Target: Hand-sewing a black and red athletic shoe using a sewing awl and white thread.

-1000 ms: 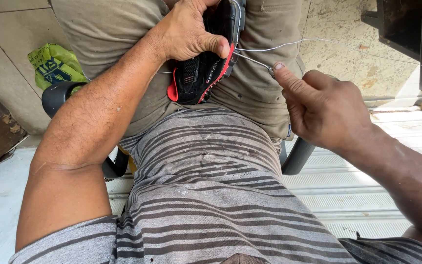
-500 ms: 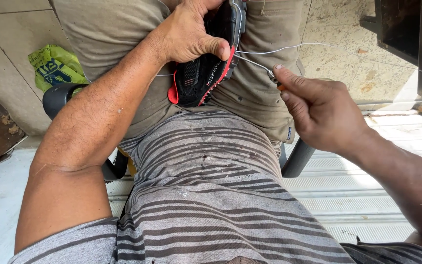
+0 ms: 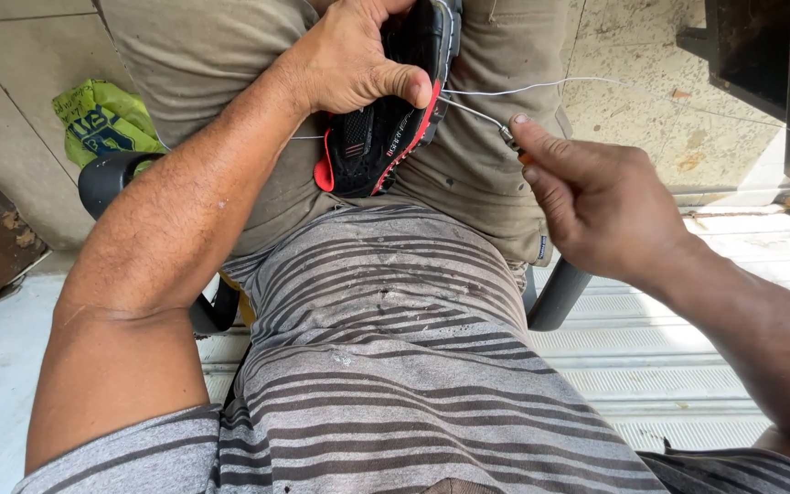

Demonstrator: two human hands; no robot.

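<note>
The left hand grips a black and red shoe on the lap, thumb pressed on its edge. The right hand pinches a metal needle beside the sole, a thread trailing right.

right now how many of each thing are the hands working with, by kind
shoe: 1, held by the left hand
awl: 1, in the right hand
thread: 1
bag: 1, green, lying to the side
total: 4
</note>
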